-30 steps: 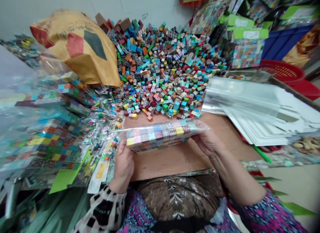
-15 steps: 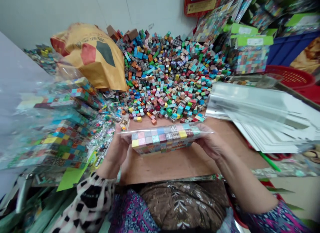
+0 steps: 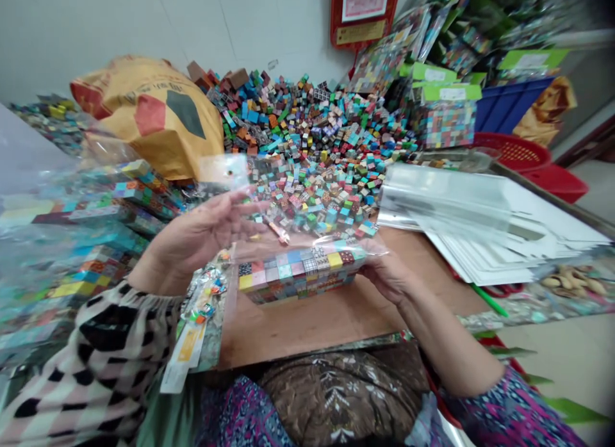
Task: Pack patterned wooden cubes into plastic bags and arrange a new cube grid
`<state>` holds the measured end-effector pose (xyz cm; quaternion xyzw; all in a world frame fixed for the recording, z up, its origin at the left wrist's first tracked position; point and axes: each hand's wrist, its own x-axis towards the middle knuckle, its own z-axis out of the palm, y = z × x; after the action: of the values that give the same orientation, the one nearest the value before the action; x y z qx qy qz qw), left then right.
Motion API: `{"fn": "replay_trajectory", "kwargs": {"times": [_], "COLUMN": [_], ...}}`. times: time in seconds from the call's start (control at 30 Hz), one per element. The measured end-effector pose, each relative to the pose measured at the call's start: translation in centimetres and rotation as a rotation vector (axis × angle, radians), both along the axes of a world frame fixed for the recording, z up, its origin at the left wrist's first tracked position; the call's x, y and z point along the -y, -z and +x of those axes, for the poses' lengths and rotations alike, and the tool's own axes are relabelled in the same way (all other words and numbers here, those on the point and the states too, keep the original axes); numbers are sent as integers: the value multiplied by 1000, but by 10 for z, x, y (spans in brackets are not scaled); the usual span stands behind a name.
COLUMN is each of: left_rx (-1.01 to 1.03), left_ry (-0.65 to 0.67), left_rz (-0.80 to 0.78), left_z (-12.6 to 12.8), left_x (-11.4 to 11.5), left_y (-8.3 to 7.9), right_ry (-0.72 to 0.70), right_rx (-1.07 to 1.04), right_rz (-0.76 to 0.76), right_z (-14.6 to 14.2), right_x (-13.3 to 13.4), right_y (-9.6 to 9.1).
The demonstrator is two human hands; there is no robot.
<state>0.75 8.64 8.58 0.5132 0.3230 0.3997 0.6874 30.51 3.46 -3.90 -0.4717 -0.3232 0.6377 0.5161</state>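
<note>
A clear plastic bag packed with a flat block of small coloured cubes (image 3: 300,271) is held just above the brown board (image 3: 312,322). My right hand (image 3: 391,274) grips the bag's right end from beneath, fingers curled round it. My left hand (image 3: 202,229) is raised at the bag's upper left, fingers stretched out and touching the bag's loose clear flap (image 3: 225,171), which stands up over the cubes.
A big heap of loose coloured cubes (image 3: 312,133) covers the back of the table. Filled cube bags (image 3: 86,242) are stacked at left beside a yellow sack (image 3: 154,114). Empty clear bags (image 3: 480,210) lie at right. Red baskets (image 3: 523,155) and hanging packs stand behind.
My left hand has left the bag's lower left end and risen to its upper left, lifting the clear flap. The bag stays in my right hand. The camera has tilted up a little.
</note>
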Motion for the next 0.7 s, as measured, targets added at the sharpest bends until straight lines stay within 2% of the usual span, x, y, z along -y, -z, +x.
{"fn": "replay_trajectory", "kwargs": {"times": [0.13, 0.23, 0.4, 0.63, 0.7], "left_rx": [-1, -7, 54, 177, 208], "left_ry": [-88, -127, -242, -427, -442], "left_rz": [338, 472, 509, 641, 584], "left_z": [3, 2, 7, 18, 14], "left_x": [13, 25, 43, 53, 52], "left_y": [-11, -12, -13, -6, -10], "right_ry": [-16, -29, -40, -45, -39], "right_rx": [-34, -42, -48, -32, -21], "right_rz": [12, 12, 10, -4, 0], "right_z": [3, 5, 9, 10, 8], "right_x": [-1, -1, -2, -3, -3], "right_y": [7, 11, 14, 12, 11]}}
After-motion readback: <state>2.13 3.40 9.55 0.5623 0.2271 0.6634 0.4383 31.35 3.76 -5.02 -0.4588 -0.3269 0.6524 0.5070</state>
